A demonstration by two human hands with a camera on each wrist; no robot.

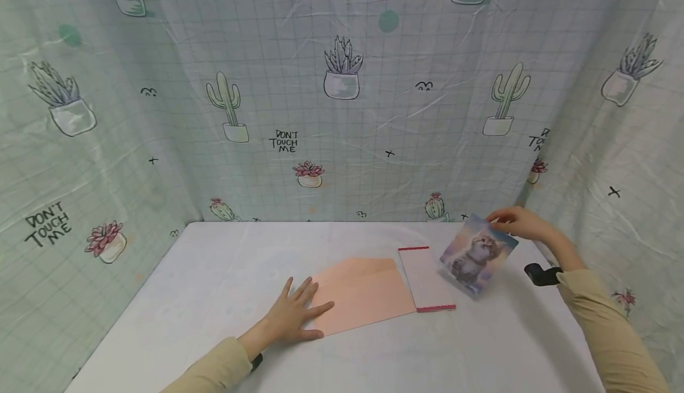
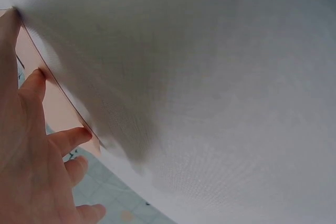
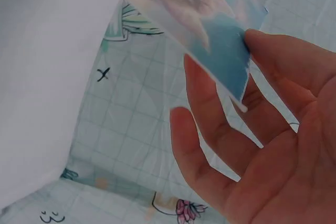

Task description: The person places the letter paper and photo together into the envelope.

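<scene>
the left hand (image 1: 291, 316) lay flat, fingers spread, pinning the pink envelope (image 1: 359, 293). right of the envelope, the right hand (image 1: 521, 222) pinched the kitten card (image 1: 477, 253) by its top corner, tilted up off the table (image 1: 214, 274). by my reckoning the card wasn't yet in the envelope.

My left hand (image 1: 293, 316) lies flat, palm down, fingers straight and slightly spread, thumb out to the side. Its forearm runs back toward me in a beige sleeve, with a dark strap at the wrist. My right hand (image 1: 521, 222) is raised at the far right, wrist bent, arm reaching forward in the same beige sleeve with a black mount near the wrist. In the right wrist view its grip is a light pinch: thumb against the fingertips (image 3: 195, 72), the other fingers loosely extended.
</scene>
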